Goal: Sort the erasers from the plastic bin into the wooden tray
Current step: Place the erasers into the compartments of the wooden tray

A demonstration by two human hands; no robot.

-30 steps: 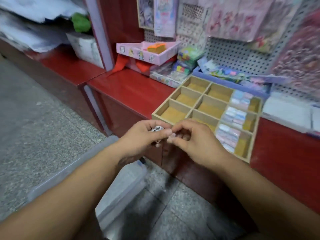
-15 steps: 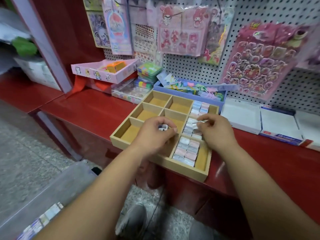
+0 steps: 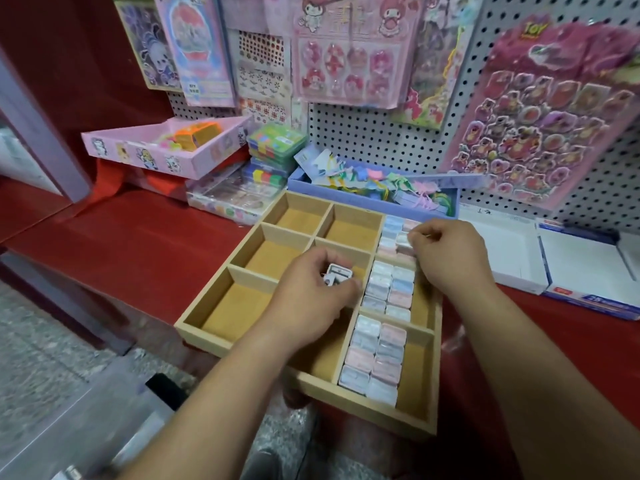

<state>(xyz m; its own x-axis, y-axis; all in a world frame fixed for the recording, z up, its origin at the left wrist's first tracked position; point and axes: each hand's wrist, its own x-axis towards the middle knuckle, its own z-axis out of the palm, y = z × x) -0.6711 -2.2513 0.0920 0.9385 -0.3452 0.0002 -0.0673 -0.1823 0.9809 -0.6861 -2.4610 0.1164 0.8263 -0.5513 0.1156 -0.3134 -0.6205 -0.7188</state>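
Divided wooden tray (image 3: 194,325) on the red desk (image 3: 138,244), its right-hand compartments lined with rows of pastel wrapped erasers (image 3: 374,355); the clear plastic bin (image 3: 52,427) is seen low at the left. The left hand (image 3: 311,292) is held over the middle compartments, its grip clenched round a few small white printed erasers (image 3: 337,275), while the grip of the right hand (image 3: 446,254) is pinched on one pale eraser (image 3: 403,240) at the far right compartment. A piece may be dropped from the crowded left grip into a wrong compartment, and the packed rows may be knocked askew if the pinched eraser is pressed in tilted.
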